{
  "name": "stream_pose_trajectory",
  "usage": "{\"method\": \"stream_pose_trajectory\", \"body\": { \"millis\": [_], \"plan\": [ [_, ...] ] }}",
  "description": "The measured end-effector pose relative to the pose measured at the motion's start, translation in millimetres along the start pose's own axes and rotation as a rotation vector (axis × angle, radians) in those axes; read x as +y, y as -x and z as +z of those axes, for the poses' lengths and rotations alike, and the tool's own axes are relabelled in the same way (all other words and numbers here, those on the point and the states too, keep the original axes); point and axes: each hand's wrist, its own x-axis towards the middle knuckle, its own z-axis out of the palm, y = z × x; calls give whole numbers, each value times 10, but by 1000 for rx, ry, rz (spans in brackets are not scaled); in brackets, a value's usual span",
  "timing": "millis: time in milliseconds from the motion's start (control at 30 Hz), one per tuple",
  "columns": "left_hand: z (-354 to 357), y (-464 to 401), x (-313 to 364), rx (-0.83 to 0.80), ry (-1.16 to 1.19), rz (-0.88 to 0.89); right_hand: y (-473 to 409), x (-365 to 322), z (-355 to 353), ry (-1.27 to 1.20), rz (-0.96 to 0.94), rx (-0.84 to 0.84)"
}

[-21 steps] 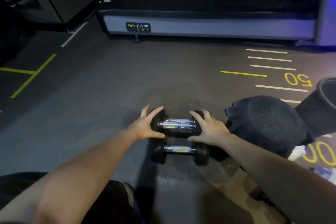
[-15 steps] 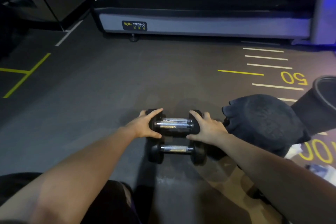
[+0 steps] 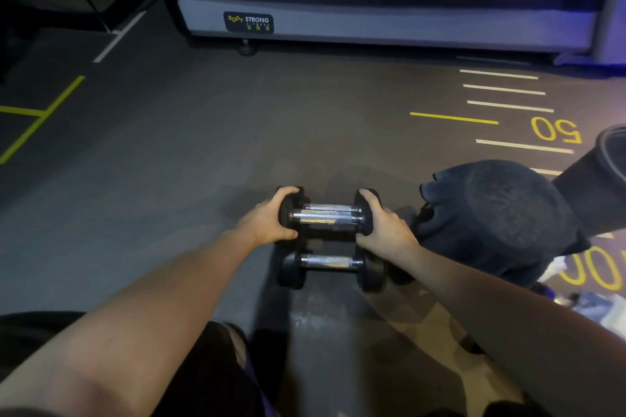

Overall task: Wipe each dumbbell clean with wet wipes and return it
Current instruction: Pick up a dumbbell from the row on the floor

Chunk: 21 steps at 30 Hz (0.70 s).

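Observation:
Small black dumbbells with chrome handles lie side by side on the dark gym floor. A near dumbbell (image 3: 327,263) lies free in front of me. Just beyond it, what looks like two dumbbells (image 3: 323,215) sit close together. My left hand (image 3: 267,220) grips their left black ends, fingers curled over the top. My right hand (image 3: 381,225) grips their right ends the same way. White wipes (image 3: 555,269) lie crumpled on the floor at the right.
A dark towel-covered lump (image 3: 501,217) sits right of the dumbbells, and a black bin (image 3: 606,179) stands beyond it. A treadmill base (image 3: 372,24) labelled BODY STRONG crosses the back. A pale packet (image 3: 596,306) lies at the lower right. Yellow and white floor markings run at both sides.
Both hands have curled their fingers more firmly over the ends of the far dumbbells. The near dumbbell has not moved.

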Motion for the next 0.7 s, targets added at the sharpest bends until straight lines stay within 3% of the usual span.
{"method": "stream_pose_trajectory", "body": {
  "millis": [400, 700],
  "plan": [
    [98, 28, 13, 65, 204, -75, 27, -31, 168, -422, 157, 140],
    [178, 115, 82, 147, 235, -74, 58, -68, 103, -439, 143, 108]
  ]
}}
